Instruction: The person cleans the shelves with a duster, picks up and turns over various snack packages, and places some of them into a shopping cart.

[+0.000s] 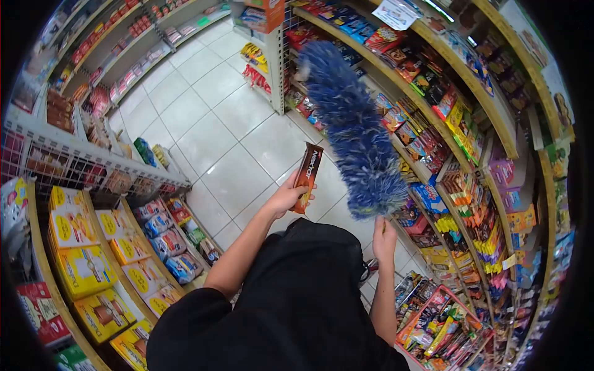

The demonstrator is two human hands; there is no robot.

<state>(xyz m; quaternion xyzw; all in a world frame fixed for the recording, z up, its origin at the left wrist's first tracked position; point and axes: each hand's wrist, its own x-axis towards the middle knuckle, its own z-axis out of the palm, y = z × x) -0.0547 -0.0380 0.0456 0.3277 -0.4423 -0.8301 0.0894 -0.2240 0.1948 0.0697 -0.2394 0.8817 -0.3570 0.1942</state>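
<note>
My left hand [288,196] is closed round the lower part of a brown and orange Nextar biscuit pack [309,170], held upright over the floor with its label showing. In my right hand [384,240] is the handle end of a fluffy blue duster [352,123]; most of the handle is hidden by the fingers. The duster's long head points up and away, close alongside the snack shelves on the right. Its far tip lies near the end of the shelf unit.
Snack shelves [427,80] curve along my right side, with a basket of packets [442,331] low down. Yellow biscuit boxes [93,269] and bagged goods [167,241] stand on shelves at my left. White floor tiles [213,145] run between them towards more shelves at the back.
</note>
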